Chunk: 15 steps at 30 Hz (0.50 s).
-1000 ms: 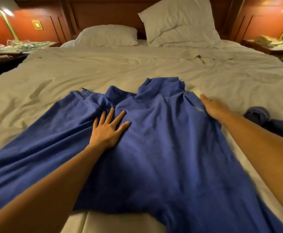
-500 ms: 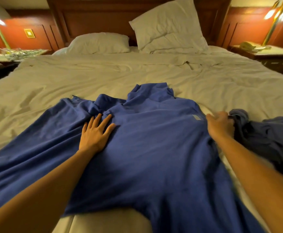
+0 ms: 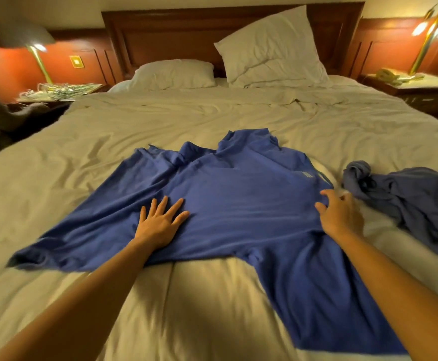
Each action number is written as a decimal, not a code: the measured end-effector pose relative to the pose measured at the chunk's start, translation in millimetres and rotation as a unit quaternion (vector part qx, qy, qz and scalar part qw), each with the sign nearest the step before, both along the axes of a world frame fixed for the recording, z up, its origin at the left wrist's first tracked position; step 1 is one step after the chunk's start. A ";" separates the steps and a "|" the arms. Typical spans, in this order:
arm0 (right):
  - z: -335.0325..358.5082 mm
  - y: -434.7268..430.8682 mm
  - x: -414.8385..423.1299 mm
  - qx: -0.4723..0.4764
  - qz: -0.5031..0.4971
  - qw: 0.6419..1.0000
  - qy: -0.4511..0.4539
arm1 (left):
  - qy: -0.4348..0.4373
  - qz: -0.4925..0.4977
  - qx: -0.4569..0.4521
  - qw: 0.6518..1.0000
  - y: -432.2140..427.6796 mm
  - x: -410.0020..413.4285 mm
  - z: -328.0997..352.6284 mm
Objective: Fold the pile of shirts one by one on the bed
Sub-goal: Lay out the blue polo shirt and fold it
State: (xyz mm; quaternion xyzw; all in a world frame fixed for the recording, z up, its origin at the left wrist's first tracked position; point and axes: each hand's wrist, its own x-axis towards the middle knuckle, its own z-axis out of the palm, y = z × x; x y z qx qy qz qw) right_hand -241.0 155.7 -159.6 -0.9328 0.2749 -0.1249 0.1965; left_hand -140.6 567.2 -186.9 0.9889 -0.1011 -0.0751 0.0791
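Currently blue shirt [image 3: 238, 209] lies spread mid-bed [image 3: 160, 121], collar toward the pillows [image 3: 272, 45]. Left hand [image 3: 160, 225] flat on it, fingers splayed wide, holding nothing. Right hand [image 3: 340, 217] at the shirt's right edge, fingers loosely curled; blurred, can't tell if it's pinching fabric. Crumpled darker shirts [image 3: 408, 199] sit just right of that hand.

The bed [image 3: 212, 121] wears a creased cream sheet. A blue shirt [image 3: 238, 204] lies spread flat on it, directly under the fingers [image 3: 160, 207] of the left hand and reaching the fingers [image 3: 326, 194] of the right hand. Just right of those, a crumpled dark blue-grey garment [image 3: 408, 201] lies on the sheet. Far beyond the fingers, 2 white pillows [image 3: 173, 74] [image 3: 272, 45] sit at the headboard.
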 end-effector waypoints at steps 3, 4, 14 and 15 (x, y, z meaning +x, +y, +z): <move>1.0 54.2 -24.2 -0.064 0.138 0.988 0.011 | -0.001 -0.008 0.069 0.998 41.5 -16.3 14.0; -0.6 73.7 -34.2 -0.045 0.207 0.977 0.039 | -0.015 0.010 0.086 0.996 59.4 -20.5 17.0; 4.5 141.4 -65.6 0.052 0.277 0.954 0.098 | -0.029 0.166 0.074 0.983 175.6 -48.7 32.1; 6.4 145.4 -63.8 0.069 0.274 0.956 0.074 | -0.050 0.137 0.055 0.988 178.3 -50.7 34.1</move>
